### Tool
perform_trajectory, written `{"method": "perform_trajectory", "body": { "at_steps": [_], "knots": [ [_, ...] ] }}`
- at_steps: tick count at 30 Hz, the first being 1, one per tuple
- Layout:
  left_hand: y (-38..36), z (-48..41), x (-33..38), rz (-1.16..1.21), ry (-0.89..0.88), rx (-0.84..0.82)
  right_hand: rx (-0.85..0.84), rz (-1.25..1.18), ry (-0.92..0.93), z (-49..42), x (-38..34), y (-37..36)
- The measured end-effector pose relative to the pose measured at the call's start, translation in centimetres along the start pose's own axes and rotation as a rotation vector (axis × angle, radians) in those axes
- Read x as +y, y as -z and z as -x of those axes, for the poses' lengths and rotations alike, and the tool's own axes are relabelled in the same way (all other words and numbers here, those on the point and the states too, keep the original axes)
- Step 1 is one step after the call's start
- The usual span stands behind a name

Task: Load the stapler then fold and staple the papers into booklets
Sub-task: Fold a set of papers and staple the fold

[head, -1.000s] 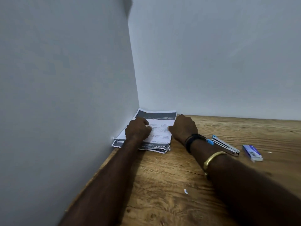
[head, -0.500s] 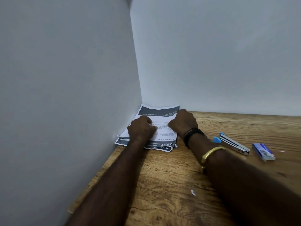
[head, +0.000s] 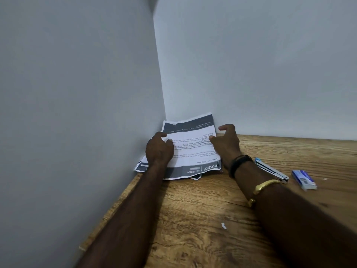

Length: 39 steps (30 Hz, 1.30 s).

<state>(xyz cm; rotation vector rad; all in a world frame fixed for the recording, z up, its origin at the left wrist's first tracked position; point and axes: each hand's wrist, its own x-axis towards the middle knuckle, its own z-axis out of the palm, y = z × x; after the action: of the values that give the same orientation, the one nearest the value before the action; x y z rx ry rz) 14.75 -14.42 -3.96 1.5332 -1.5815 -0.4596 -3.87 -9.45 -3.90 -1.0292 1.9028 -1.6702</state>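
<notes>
Centrally in the frame, the top sheet (head: 190,149) is gripped at its left edge by the left hand (head: 159,149) and pinched at its right edge by the right hand (head: 226,144).

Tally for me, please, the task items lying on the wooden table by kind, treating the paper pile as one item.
Paper pile: 1
Stapler: 1
Staple box: 1
Total: 3

I note a plain pale grey left wall (head: 77,93) meeting a matching pale grey back wall (head: 251,64) at a vertical corner. A brown wood-grain tabletop (head: 202,219) butts against both. Lighting is soft, even and rather dim.
</notes>
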Motion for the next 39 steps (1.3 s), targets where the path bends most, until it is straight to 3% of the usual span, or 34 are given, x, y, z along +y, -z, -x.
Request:
{"method": "perform_trajectory", "body": {
  "at_steps": [3,9,14,21,24,26,29,31,33,36,39],
  "knots": [
    [0.1,-0.1,0.5,0.154,0.047,-0.034,-0.023,-0.05,0.057,-0.3,0.3,2.0],
    [-0.5,1.4,2.2,0.772,0.25,-0.154,-0.152,-0.135,0.057,-0.6,0.0,7.7],
    [-1.0,3.6,5.1,1.017,0.271,-0.226,-0.178,-0.142,0.087,-0.2,0.4,12.6],
    [-2.4,5.4,7.8,0.761,0.033,-0.315,0.086,0.046,0.275,0.7,1.2,16.8],
    [-2.6,5.6,8.6,0.693,-0.056,-0.238,0.18,0.141,0.371,1.3,0.7,18.2],
    [-2.9,6.1,9.2,0.658,-0.108,-0.134,0.147,0.034,0.376,1.8,0.2,18.7],
    [-3.5,6.5,10.0,0.513,-0.054,0.007,0.108,-0.107,0.394,2.3,-0.4,19.2],
    [-3.6,6.8,10.4,0.438,0.03,0.014,0.121,-0.09,0.44,2.3,-0.5,19.5],
    [-3.4,7.2,10.8,0.63,0.179,-0.107,0.132,-0.097,0.447,2.3,-0.4,19.8],
    [-2.9,7.2,10.8,0.956,0.403,-0.429,0.108,-0.147,0.439,2.3,0.1,20.4],
    [-2.8,7.3,10.7,1.033,0.462,-0.573,0.061,-0.155,0.412,2.2,0.9,20.6]
  ]
}}
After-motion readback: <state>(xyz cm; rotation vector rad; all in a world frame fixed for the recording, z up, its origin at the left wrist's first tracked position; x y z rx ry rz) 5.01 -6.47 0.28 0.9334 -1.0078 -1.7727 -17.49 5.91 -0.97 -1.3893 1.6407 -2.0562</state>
